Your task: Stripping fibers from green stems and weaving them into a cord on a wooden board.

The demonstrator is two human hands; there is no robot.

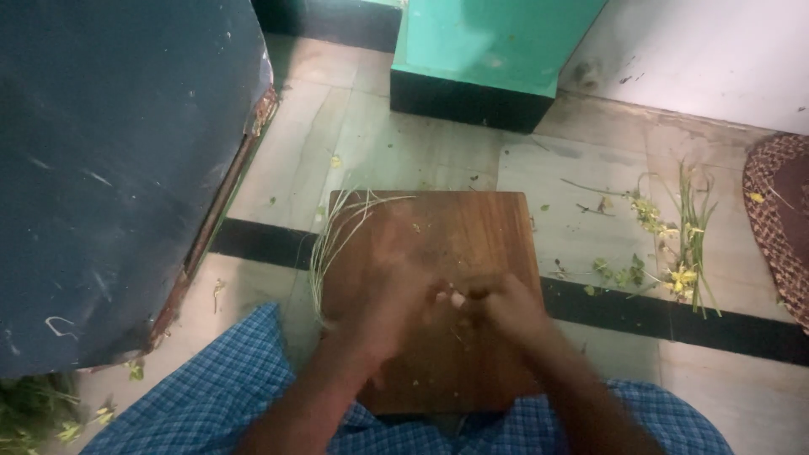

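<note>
A brown wooden board (472,227) lies on the tiled floor in front of me. My left hand (383,291) rests over the board's left part, closed around a bundle of thin green stalks (337,232) that fan out past the board's far left corner. My right hand (501,303) is over the middle of the board, its fingers pinched on a small pale piece (458,297) between the two hands. Both hands are blurred. My legs in blue checked cloth (211,396) frame the board's near edge.
A dark blue cabinet side (109,168) stands at the left. A teal block with a black base (489,50) is at the back. Green stalks and yellow bits (687,244) lie scattered on the floor at right, near a woven mat (779,211). More greens (34,413) sit bottom left.
</note>
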